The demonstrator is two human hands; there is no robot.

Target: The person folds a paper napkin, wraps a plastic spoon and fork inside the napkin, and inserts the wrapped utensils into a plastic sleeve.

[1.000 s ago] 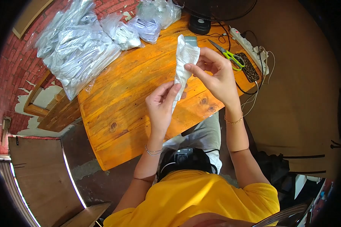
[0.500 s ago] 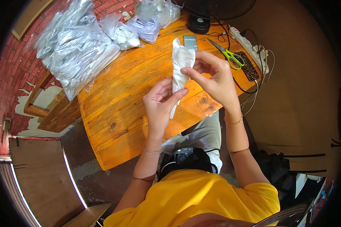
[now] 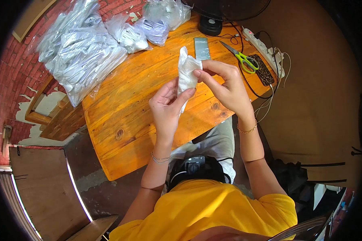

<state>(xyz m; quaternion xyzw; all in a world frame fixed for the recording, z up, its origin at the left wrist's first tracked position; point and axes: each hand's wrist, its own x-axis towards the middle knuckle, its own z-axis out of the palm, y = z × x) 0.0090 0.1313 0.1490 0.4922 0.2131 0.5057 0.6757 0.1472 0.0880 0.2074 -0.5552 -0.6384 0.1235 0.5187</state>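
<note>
Above the table, a white textured paper napkin (image 3: 188, 74), partly rolled into a narrow strip, is held upright between both hands. My left hand (image 3: 167, 102) pinches its lower part, thumb in front and fingers behind. Its right edge lies between the thumb and fingers of my right hand (image 3: 228, 86). Whether anything is inside the napkin cannot be seen. A small grey-green flat packet (image 3: 202, 48) lies on the table just beyond the napkin.
On the wooden table (image 3: 140, 108), a large clear bag of white packets (image 3: 82, 52) and smaller bags (image 3: 130, 36) stand at the far left. Green-handled scissors (image 3: 247, 63), a leopard-print phone (image 3: 264, 71), a white power strip (image 3: 265, 50) and cables lie right. A fan base (image 3: 210, 26) stands behind.
The napkin has moved slightly left, and its loose right side looks narrower. Both hands shifted a little left with it, uncovering more of the grey-green packet.
</note>
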